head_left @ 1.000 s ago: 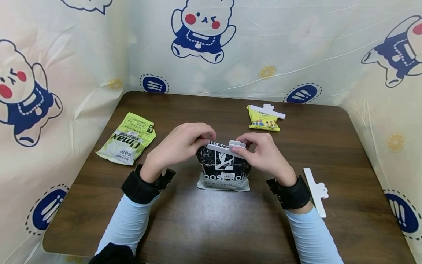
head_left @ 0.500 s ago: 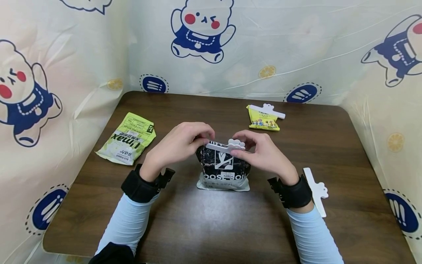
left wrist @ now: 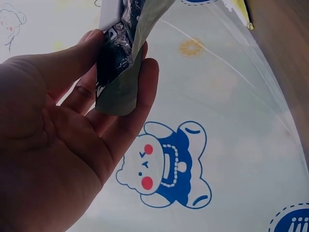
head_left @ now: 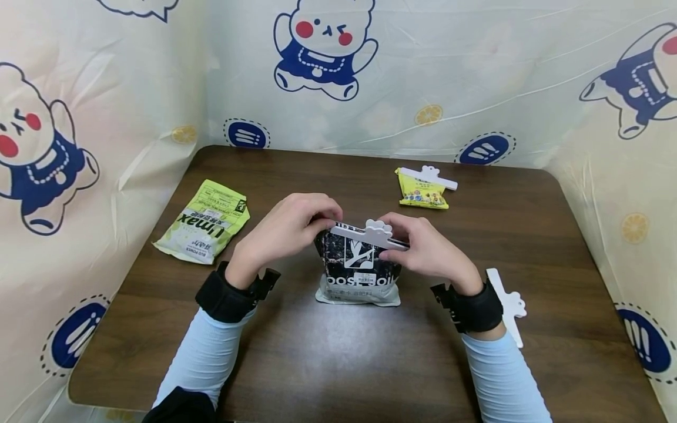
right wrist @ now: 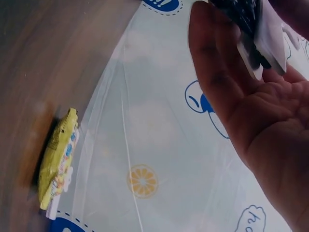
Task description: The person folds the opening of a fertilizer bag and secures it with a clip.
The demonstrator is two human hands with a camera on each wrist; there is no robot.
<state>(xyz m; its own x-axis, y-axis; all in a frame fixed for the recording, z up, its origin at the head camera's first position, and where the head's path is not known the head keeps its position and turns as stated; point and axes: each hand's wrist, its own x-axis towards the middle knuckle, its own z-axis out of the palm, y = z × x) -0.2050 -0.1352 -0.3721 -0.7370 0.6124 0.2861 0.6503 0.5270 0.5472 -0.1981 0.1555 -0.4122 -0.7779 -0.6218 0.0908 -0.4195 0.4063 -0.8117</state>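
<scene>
A black and grey bag (head_left: 338, 258) stands upright mid-table, with a white sealing clip (head_left: 376, 233) across its folded top. My left hand (head_left: 288, 226) pinches the bag's top left corner; in the left wrist view the thumb lies in front and the fingers behind the fold (left wrist: 118, 96). At the other end, my right hand (head_left: 433, 249) holds the top right corner, thumb on the front below the clip and fingers behind. The right wrist view shows the clip's two bars (right wrist: 270, 41) with the black bag between them, inside the curve of that hand.
A green and white bag (head_left: 203, 223) lies at the left of the brown table (head_left: 338, 364). Back right is a small yellow packet (head_left: 422, 192) with a white clip on it. Another white clip (head_left: 510, 308) lies beside my right wrist. Patterned sheeting (head_left: 449, 64) surrounds the table.
My right thumb has slid off the clip's front and moved down onto the bag, so the clip's right end now shows. My left hand keeps its pinch and has risen slightly.
</scene>
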